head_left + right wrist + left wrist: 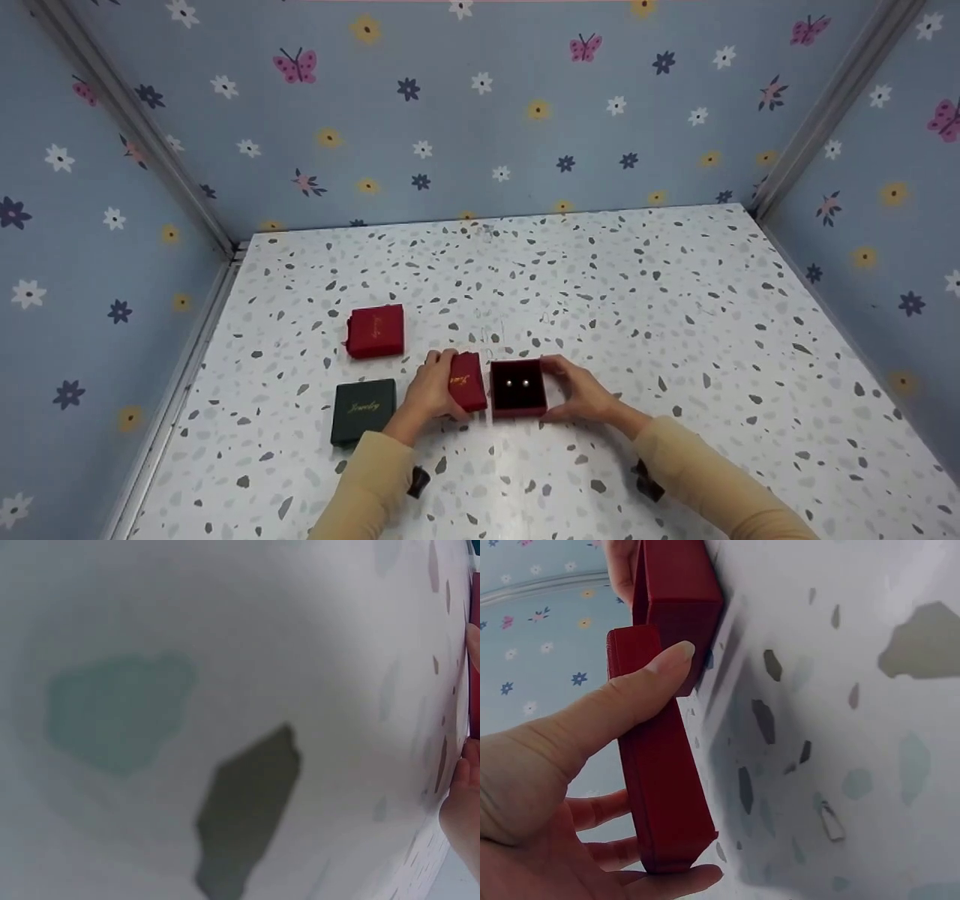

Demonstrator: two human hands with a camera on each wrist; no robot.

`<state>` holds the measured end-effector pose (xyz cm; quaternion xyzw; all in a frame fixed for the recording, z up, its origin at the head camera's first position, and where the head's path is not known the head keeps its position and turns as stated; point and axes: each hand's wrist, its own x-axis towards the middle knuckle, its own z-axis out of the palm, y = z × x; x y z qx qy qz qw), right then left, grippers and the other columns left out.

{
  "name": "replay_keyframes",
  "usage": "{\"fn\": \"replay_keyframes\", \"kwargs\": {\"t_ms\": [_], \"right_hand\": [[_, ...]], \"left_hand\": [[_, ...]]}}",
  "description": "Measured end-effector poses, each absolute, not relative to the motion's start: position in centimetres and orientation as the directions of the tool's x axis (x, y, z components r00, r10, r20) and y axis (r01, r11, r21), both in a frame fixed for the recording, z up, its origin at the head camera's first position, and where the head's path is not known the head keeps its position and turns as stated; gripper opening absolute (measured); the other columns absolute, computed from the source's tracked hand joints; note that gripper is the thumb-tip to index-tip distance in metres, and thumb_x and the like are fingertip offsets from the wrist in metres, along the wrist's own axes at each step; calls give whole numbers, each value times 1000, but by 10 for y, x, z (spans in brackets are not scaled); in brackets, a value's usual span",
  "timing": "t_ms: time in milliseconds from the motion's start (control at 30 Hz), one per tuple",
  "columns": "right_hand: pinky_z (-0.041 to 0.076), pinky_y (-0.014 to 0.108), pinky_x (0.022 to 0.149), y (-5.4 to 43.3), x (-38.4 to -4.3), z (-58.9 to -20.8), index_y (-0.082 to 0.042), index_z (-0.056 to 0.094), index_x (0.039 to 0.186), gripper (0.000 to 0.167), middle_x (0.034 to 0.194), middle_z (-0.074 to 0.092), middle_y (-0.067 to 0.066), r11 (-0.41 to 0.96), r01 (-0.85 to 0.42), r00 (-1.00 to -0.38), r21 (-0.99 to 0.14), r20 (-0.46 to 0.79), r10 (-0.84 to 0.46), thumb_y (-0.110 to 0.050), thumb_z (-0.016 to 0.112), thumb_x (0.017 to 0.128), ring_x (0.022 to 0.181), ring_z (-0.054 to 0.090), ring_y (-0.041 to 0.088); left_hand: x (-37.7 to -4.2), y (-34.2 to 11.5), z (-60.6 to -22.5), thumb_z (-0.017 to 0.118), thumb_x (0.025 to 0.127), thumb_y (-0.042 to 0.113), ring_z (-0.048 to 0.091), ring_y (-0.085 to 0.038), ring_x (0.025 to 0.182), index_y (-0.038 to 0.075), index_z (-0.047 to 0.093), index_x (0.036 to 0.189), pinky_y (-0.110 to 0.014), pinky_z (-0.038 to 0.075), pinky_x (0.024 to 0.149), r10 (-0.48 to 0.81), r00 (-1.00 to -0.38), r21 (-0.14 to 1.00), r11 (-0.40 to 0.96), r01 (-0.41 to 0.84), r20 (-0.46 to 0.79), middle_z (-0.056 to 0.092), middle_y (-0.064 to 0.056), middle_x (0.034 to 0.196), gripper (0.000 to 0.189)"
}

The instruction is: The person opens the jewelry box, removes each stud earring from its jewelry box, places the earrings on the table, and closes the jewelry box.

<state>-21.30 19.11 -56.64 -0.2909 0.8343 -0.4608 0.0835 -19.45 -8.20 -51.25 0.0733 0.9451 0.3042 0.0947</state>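
Observation:
My left hand grips a red jewelry box lid between thumb and fingers, tilted, with gold lettering on its top. Just to the right, the red box base sits on the table, its dark inside facing up. A pair of pearl earrings shows in it. My right hand holds the base by its right side, thumb at the near corner and fingers at the far one. In the left wrist view the lid is near the base. Only an edge of the right hand appears in the right wrist view.
A closed red box lies at the back left. Nearer, left of my left hand, is a dark green jewelry box with gold lettering. Flower-patterned blue panels wall the speckled table at the back and both sides.

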Motion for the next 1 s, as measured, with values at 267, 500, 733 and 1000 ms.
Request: {"fn": "replay_keyframes", "kwargs": {"t_ms": [267, 500, 733, 1000], "right_hand": [[27, 43, 98, 185, -203, -544, 4, 41, 123, 81, 120, 50, 17, 388, -399, -818, -831, 132, -560, -5, 83, 54, 113, 44, 30], [28, 41, 99, 182, -201, -533, 8, 39, 123, 79, 120, 49, 20, 374, -374, -810, -849, 102, -577, -2, 81, 56, 114, 43, 32], [28, 41, 98, 186, -210, -557, 2, 40, 124, 82, 120, 51, 14, 369, -402, -812, -838, 141, -566, -8, 83, 54, 113, 44, 29], [27, 35, 100, 190, -214, -570, -6, 41, 124, 86, 121, 51, 5, 394, -385, -827, -834, 122, -549, -17, 85, 51, 114, 44, 19]], "left_hand": [[-193, -81, -521, 90, 37, 18, 41, -35, 103, 4, 37, 129, -46, 40, 83, 193, -966, 572, 818, 62, -171, 39, -17, 119, 107], [-192, -82, -527, 91, 36, 21, 33, -41, 113, 4, 37, 129, -49, 39, 85, 181, -968, 535, 842, 62, -172, 30, -23, 132, 108], [-190, -80, -529, 90, 38, 21, 32, -44, 114, 4, 38, 129, -50, 40, 83, 164, -970, 493, 868, 57, -177, 26, -24, 135, 106], [-189, -78, -527, 90, 41, 20, 24, -43, 122, 3, 29, 136, -54, 36, 87, 139, -961, 480, 877, 8, -239, 20, -24, 139, 115]]}}
